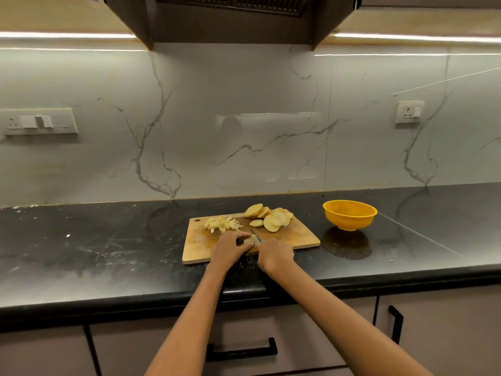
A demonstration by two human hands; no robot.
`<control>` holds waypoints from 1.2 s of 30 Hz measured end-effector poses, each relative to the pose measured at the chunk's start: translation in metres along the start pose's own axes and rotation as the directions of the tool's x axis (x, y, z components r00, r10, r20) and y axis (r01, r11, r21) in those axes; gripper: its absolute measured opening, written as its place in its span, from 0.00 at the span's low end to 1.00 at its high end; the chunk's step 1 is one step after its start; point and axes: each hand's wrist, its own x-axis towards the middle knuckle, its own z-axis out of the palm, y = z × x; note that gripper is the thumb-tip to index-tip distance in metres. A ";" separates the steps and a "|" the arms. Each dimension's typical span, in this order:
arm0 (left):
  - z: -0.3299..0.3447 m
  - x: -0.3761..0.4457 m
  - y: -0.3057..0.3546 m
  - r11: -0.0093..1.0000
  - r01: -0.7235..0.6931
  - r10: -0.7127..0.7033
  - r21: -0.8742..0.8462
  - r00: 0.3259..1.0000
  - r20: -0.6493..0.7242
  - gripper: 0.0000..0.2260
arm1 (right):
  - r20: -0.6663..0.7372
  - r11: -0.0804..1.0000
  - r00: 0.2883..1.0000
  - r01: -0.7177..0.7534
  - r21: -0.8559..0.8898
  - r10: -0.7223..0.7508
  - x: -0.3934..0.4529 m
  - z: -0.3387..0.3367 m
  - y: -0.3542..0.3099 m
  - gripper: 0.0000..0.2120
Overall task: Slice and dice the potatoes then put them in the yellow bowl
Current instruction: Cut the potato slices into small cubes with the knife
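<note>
Left hand [230, 246] pins a potato piece [249, 239] on the cutting board [295, 238]; right hand [275, 255] grips the knife [259, 238]. Slices [271, 217] and dice [221, 223] sit behind, yellow bowl [349, 214] right of the board.

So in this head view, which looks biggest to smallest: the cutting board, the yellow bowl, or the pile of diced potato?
1. Cutting board
2. Yellow bowl
3. Pile of diced potato

All sit at similar distance, so the order seems safe.

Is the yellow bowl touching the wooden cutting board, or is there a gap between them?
Apart. The head view shows a strip of dark countertop between the yellow bowl and the right edge of the cutting board.
</note>
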 end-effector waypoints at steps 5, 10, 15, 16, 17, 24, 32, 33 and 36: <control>0.004 -0.003 0.004 0.999 -0.001 0.002 0.043 0.999 -0.032 0.17 | -0.014 0.996 0.999 0.037 -0.077 -0.038 -0.031 0.005 0.005 0.12; 0.006 -0.006 0.004 0.998 -0.004 0.007 0.070 0.999 -0.040 0.16 | -0.021 0.998 0.999 0.023 -0.063 -0.025 -0.059 -0.001 0.015 0.14; 0.004 -0.007 0.005 1.000 -0.024 0.025 0.013 0.998 -0.062 0.15 | -0.148 0.996 0.988 -0.024 0.089 0.037 -0.052 -0.009 0.013 0.14; 0.004 -0.007 0.005 1.000 -0.024 0.024 0.009 0.998 -0.065 0.15 | -0.146 0.994 0.988 -0.028 0.105 0.043 -0.048 -0.008 0.012 0.14; 0.004 -0.008 0.005 1.000 -0.024 0.024 0.005 0.998 -0.064 0.15 | -0.135 0.993 0.990 -0.031 0.117 0.047 -0.043 -0.006 0.011 0.14; 0.004 -0.004 0.000 1.000 -0.010 0.011 0.005 0.998 -0.066 0.15 | -0.104 0.985 0.994 -0.026 0.172 0.045 -0.018 0.002 0.007 0.13; 0.006 -0.002 -0.003 1.000 -0.016 0.016 0.009 0.998 -0.066 0.15 | -0.080 0.990 0.997 -0.006 0.139 0.017 -0.013 0.005 0.007 0.14; 0.006 -0.001 -0.003 1.000 -0.014 0.014 0.007 0.998 -0.064 0.15 | -0.065 0.991 0.998 -0.005 0.135 0.014 -0.011 0.004 0.007 0.14; 0.006 0.001 -0.004 1.000 -0.011 0.011 -0.005 0.998 -0.054 0.14 | -0.002 0.989 1.000 -0.012 0.150 0.013 -0.002 -0.001 0.005 0.14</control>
